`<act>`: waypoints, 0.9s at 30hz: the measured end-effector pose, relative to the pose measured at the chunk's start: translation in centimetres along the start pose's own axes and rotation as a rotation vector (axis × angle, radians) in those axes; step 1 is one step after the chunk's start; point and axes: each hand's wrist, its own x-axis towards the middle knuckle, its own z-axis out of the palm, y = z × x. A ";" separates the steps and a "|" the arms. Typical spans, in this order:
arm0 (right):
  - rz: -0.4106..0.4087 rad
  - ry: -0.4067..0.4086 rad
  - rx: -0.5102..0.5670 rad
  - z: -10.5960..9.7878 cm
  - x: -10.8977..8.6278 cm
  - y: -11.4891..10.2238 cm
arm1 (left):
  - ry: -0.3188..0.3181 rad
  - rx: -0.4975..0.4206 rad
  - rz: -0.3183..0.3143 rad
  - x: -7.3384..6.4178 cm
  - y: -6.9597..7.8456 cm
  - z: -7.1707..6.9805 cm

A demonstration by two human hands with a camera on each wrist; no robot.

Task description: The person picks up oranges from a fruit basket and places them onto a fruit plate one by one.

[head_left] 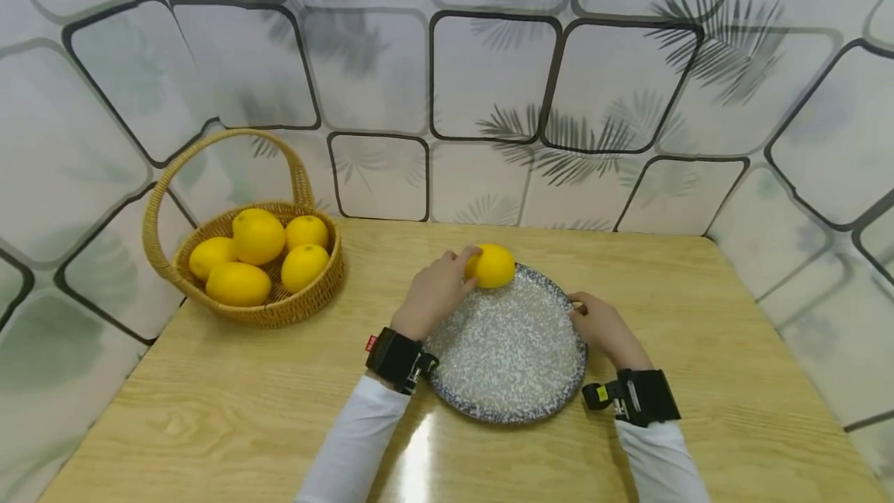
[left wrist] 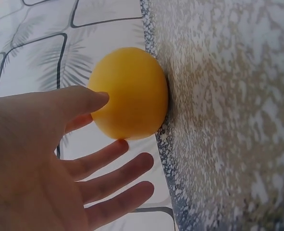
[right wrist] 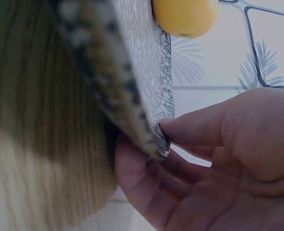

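A round speckled grey-white plate (head_left: 517, 355) with a dark blue rim lies on the wooden table. At its far edge sits a smooth yellow lemon (head_left: 494, 266), resting on the plate's surface. My left hand (head_left: 434, 293) reaches over the plate's left side and pinches the lemon, the thumb on its near side. Its index finger is mostly hidden behind, and the other fingers stretch out below the fruit in the left wrist view. My right hand (head_left: 606, 326) grips the plate's right rim, thumb on top and fingers curled underneath, as the right wrist view shows.
A wicker basket (head_left: 279, 315) with a tall arched handle stands at the table's back left, holding several lemons (head_left: 239, 284). Wallpaper (head_left: 489, 76) with dark rounded outlines and leaf prints rises behind the table (head_left: 726, 379). Each wrist wears a black strapped camera (head_left: 395, 360).
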 end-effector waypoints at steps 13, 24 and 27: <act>0.010 -0.006 -0.003 -0.4 0.1 -0.2 | -0.034 -0.011 -0.036 0.2 0.0 -0.4; 0.015 0.001 0.004 -0.1 0.0 -0.1 | -0.026 -0.028 -0.110 0.0 -0.9 -1.5; 0.013 0.001 0.007 -0.1 0.0 -0.1 | -0.013 -0.034 -0.135 -0.2 -1.4 -2.6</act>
